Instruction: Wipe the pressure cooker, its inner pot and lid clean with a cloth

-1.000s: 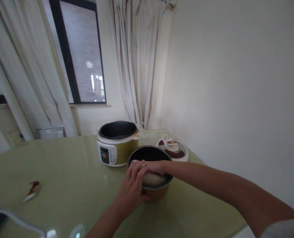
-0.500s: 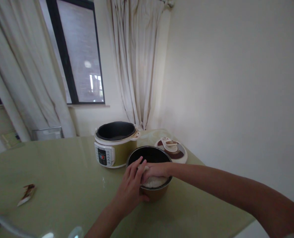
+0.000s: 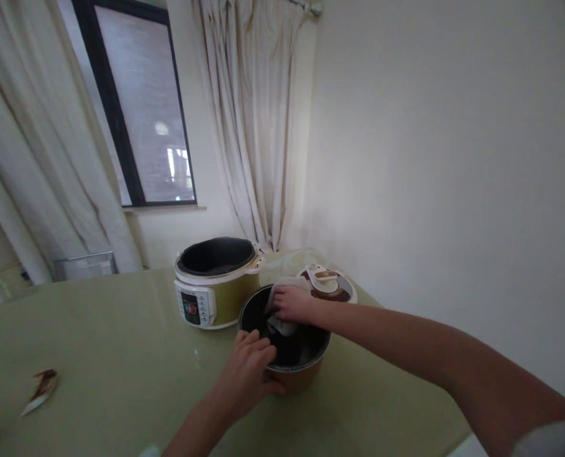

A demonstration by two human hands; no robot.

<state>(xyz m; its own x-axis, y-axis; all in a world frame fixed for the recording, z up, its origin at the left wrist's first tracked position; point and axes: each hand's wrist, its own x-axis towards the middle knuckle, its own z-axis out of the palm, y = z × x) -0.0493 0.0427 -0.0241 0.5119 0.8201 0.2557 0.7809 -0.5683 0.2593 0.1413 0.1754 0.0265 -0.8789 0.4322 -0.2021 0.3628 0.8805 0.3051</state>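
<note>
An inner cooking pot [image 3: 301, 379], dark inside and brownish outside, stands on the table with its mouth tilted toward me. At its near left side, my left hand [image 3: 251, 365] grips the rim, fingers curled over the edge and thumb against the outer wall. My right hand [image 3: 294, 304] is closed on a pale cloth [image 3: 285, 326] at the far inner wall of the pot. Part of the cloth bunches up above the rim; some of it is hidden by my fingers. Behind the pot lies a white and brown cooker lid [image 3: 332, 281].
Left of the pot stands an electric pressure cooker body [image 3: 230, 301] with a control panel, open at the top. A small white and brown scrap [image 3: 42, 390] lies at the left of the green table [image 3: 120, 343]. A wall [image 3: 430, 178] borders the right side.
My right hand and the cloth have moved from the near inside of the pot to its far side. The left hand's fingers have curled more over the rim. The view has shifted slightly.
</note>
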